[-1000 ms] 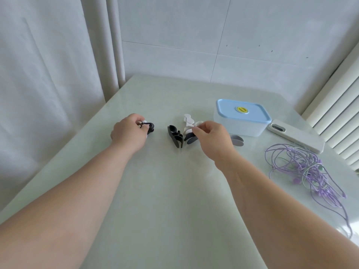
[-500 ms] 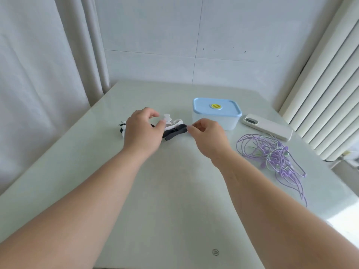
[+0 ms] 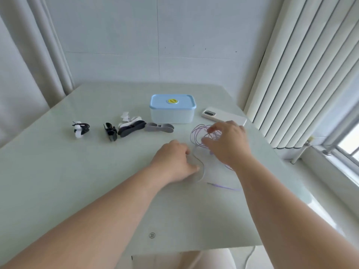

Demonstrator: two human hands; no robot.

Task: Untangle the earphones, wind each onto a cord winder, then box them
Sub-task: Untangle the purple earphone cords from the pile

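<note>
head | my left hand [image 3: 174,162] curled on the surface [image 3: 77,181], grip unclear | my right hand [image 3: 227,144] pinches the purple earphones [image 3: 197,133], front-right of the box [image 3: 172,111] | winders [image 3: 159,127] left of the box

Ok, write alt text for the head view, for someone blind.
A left hand and right hand are at a tangle of purple earphones on a pale table. Beyond lie a closed blue-lidded box, a white phone and several cord winders.
</note>
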